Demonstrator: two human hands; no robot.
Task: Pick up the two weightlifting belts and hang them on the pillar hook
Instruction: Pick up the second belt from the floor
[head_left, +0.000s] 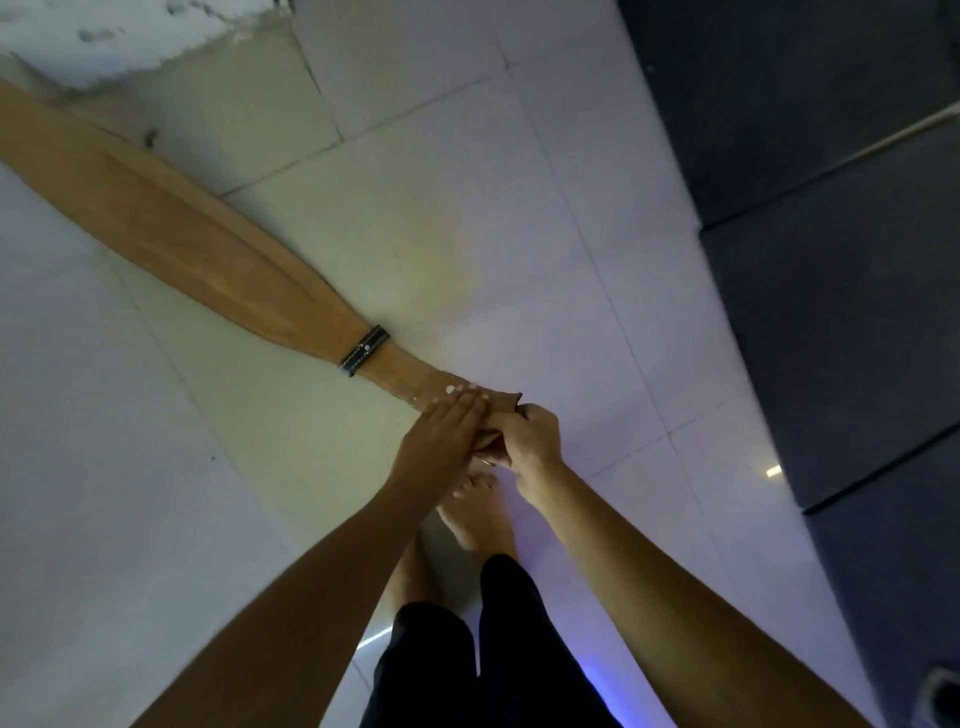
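A tan weightlifting belt (171, 228) is stretching in a long diagonal from the upper left edge of the view down toward the centre, its broad middle section narrowing to a strap end at the hands. It is lying over or just above the pale tiled floor (519, 234); whether its length is touching the tiles cannot be told. A dark keeper loop (365, 350) is wrapping the belt just beyond the hands, and small pale dots are showing on the strap between loop and fingers.

The left hand (441, 436) is lying flat on the strap end, fingers extended and together, pressing on top rather than curling around it. The right hand (527, 439) is closing its grip on the very tip of the belt, fingers folded over the leather right beside the left hand, the 2 hands touching.

Only 1 belt is clearly in view. Below the hands, a bare foot (480, 512) and black trouser legs (498, 654) are showing. Dark mats (831, 260) are covering the floor on the right.
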